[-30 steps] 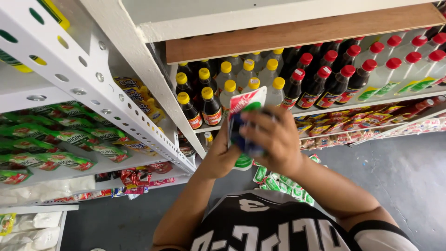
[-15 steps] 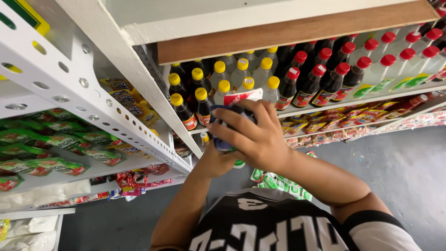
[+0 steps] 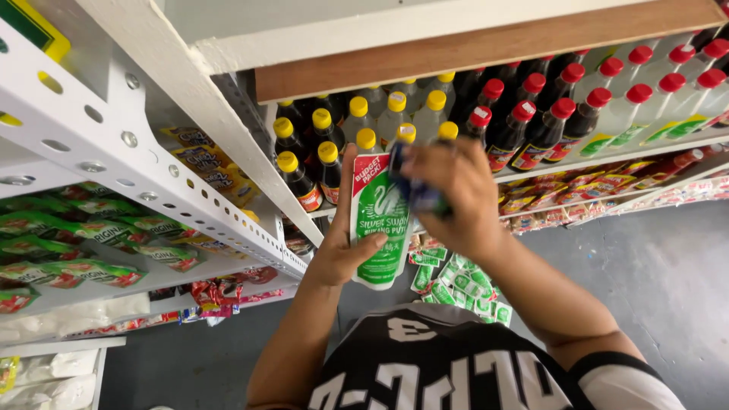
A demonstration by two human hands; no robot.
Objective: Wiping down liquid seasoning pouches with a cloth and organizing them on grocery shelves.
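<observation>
Right in the middle of the view, a flat refill pouch (image 3: 382, 220) is held upright in front of the shelf edge; it is green and white, with a red band across its top, a white bird figure on the green panel, and a rounded lower end that hangs free below the fingers. The left hand (image 3: 348, 254) grips it from the side, thumb laid across the lower front and fingers curled behind, so the hold is closed round the pouch. The right hand (image 3: 454, 193) is closed on a small dark blue packet (image 3: 414, 193), pressed just beside the pouch's upper right corner; whether the two touch I cannot tell. Behind both hands stands a row of bottles (image 3: 345, 144) with yellow caps, some dark and some clear, and to the right more bottles with red caps (image 3: 558, 114) on the same white shelf (image 3: 607, 156). Lower down hangs a cluster of small green sachets (image 3: 456, 281). To the left, a white perforated rack (image 3: 137, 163) holds green packets (image 3: 68, 247).
</observation>
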